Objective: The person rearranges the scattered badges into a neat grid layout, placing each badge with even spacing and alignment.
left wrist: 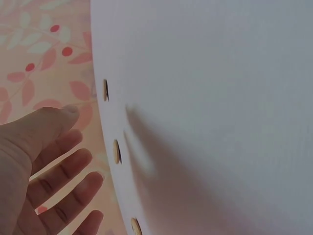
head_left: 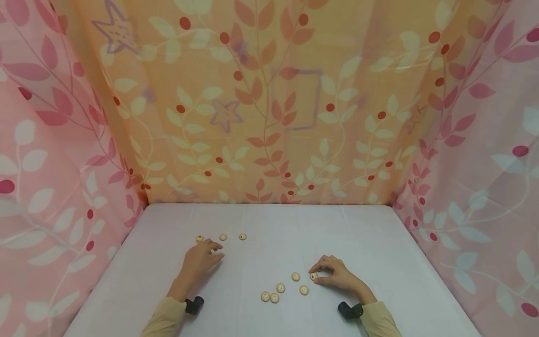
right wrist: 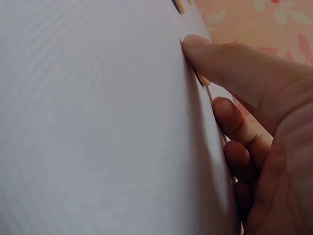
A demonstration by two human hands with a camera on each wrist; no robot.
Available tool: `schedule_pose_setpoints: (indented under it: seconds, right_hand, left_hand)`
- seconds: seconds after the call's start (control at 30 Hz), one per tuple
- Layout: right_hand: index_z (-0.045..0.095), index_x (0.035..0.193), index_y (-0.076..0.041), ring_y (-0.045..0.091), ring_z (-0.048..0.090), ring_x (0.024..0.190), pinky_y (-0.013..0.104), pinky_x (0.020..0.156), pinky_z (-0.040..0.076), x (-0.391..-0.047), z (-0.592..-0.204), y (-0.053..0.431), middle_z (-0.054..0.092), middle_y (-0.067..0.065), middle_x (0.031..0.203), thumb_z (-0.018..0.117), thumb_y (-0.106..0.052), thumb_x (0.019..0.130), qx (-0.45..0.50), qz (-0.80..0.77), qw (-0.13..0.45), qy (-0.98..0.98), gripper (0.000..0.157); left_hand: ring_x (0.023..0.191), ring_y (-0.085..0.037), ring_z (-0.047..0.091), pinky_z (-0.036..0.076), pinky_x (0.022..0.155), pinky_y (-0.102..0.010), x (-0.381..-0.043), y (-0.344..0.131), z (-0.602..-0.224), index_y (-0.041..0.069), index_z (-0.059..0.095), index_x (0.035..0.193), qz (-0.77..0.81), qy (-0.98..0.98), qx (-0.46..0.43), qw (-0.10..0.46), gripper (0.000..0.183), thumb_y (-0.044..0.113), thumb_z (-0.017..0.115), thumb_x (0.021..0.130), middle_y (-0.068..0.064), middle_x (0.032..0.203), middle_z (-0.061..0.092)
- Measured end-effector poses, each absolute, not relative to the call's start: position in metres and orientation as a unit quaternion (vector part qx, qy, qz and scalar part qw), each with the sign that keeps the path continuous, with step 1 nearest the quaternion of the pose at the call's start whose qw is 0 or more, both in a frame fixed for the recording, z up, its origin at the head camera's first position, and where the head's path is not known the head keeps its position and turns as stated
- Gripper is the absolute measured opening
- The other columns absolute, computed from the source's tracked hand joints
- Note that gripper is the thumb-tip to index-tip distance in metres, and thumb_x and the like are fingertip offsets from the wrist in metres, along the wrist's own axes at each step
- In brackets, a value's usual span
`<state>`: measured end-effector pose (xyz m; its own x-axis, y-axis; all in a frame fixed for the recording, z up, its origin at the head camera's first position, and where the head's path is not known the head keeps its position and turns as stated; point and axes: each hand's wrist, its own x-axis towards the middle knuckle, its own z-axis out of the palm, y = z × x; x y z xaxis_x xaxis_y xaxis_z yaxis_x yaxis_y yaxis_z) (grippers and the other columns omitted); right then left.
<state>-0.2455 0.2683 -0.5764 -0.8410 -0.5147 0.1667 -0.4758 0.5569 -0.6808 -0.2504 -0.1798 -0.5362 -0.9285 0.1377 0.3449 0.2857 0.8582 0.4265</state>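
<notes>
Left hand: the left hand (head_left: 201, 258) lies relaxed on the white table (head_left: 379, 243), fingers loosely spread and gripping nothing; the left wrist view shows them straight and apart.
Row at its fingertips: three wooden buttons stand in a line at about 12 to 1 o'clock from that hand: the first button (head_left: 200, 239) just beside the fingertips, the second button (head_left: 223, 237), and the third button (head_left: 242, 237).
Loose group: further right, at about 9 o'clock from the other hand, five more lie scattered: a pair (head_left: 270, 296) touching or nearly so, then one (head_left: 280, 288), one (head_left: 296, 276) and one (head_left: 304, 290).
Right hand: the right hand (head_left: 337, 276) is curled, thumb and forefinger pinching a button (head_left: 313, 276) that sits on the table at the hand's 9 o'clock.
Progress, as I judge it: three buttons are lined up, one is in hand, and five wait; so under half appears done.
Hard to make out: whether the pinched button is lifted or resting; the right wrist view shows only its edge (right wrist: 203, 81) under the thumb. Hole patterns are too small to read.
</notes>
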Motion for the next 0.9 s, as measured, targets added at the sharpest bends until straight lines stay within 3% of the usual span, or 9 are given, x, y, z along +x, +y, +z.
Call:
schedule_pose_setpoints:
  seconds: [0.27, 0.9]
  right_hand:
    - [0.066, 0.098, -0.037, 0.005, 0.045, 0.085, 0.033, 0.079, 0.025, -0.245, -0.576, 0.269, 0.058, -0.021, 0.092, 0.071, -0.046, 0.075, -0.266, -0.365, 0.039, 0.891, 0.026]
    - [0.066, 0.098, -0.037, 0.005, 0.044, 0.085, 0.032, 0.077, 0.025, -0.245, -0.574, 0.268, 0.058, -0.021, 0.093, 0.071, -0.044, 0.075, -0.272, -0.363, 0.032, 0.891, 0.025]
  left_hand:
    - [0.079, -0.013, 0.062, 0.046, 0.062, -0.029, -0.241, -0.162, -0.535, 0.018, 0.072, 0.093, -0.251, -0.952, -0.123, 0.123, 0.021, 0.028, 0.075, 0.075, 0.006, 0.088, 0.065]
    - [0.073, -0.009, 0.058, 0.042, 0.059, -0.021, -0.219, -0.128, -0.538, 0.019, 0.072, 0.090, -0.262, -0.940, -0.190, 0.106, 0.020, 0.030, 0.075, 0.074, 0.009, 0.082, 0.062]
